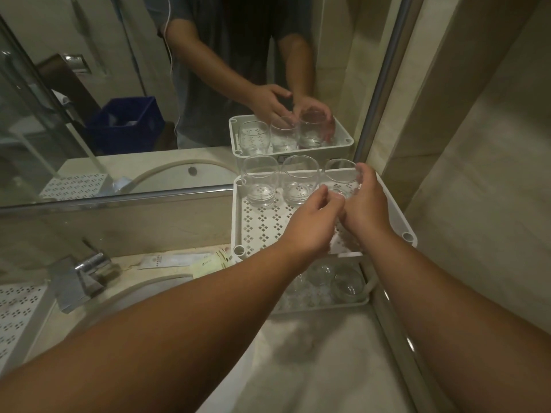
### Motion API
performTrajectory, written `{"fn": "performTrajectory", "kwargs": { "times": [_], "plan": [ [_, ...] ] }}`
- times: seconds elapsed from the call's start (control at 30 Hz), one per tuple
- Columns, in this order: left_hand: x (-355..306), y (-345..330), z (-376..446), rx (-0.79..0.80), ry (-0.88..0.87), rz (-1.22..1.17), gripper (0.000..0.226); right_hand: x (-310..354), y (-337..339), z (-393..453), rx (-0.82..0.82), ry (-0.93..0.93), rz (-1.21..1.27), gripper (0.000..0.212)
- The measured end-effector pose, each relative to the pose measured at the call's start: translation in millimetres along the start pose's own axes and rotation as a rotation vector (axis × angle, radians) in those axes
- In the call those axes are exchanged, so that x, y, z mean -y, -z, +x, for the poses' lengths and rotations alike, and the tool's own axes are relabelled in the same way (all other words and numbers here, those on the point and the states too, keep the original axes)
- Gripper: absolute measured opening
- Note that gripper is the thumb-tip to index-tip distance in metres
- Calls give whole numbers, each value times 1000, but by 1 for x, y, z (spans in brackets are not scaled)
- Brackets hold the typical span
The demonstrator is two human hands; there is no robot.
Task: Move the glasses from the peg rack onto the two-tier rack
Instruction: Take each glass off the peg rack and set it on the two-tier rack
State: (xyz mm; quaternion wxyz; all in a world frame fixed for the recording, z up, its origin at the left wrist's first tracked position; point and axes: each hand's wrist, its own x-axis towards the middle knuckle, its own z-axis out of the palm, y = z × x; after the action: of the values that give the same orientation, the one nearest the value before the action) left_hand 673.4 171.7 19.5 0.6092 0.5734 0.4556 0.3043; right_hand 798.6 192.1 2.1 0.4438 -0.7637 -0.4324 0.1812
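1. The two-tier rack (399, 217) stands at the far right of the counter, against the mirror (119, 84).
2. On its top tier, three glasses stand in a far row: left glass (260, 183), middle glass (298, 181), right glass (341, 181).
3. The right hand (368, 201) curls its fingers round the right glass.
4. The left hand (313, 220) hovers just beside it, fingers loosely curled, holding nothing.
5. More glasses (347, 283) sit on the lower tier.
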Motion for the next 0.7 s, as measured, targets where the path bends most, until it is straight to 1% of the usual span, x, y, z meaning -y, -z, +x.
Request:
{"fn": "performTrajectory", "kwargs": {
  "times": [0.17,0.3,0.4,0.47,0.7],
  "plan": [
    [0,-1,0,7,-22,31,74,1,1,0,-19,-12,21,77],
    [1,1,-1,-7,-15,8,68,-1,-2,3,17,-29,58,81],
    [1,1,0,2,-3,18,74,-3,-4,4,38,-71,85,80],
    [1,1,-1,10,0,20,78,-5,-6,6,37,-65,73,80],
    [1,1,-3,5,-13,21,78,-9,-9,10,24,-54,190,77]
  ]
}}
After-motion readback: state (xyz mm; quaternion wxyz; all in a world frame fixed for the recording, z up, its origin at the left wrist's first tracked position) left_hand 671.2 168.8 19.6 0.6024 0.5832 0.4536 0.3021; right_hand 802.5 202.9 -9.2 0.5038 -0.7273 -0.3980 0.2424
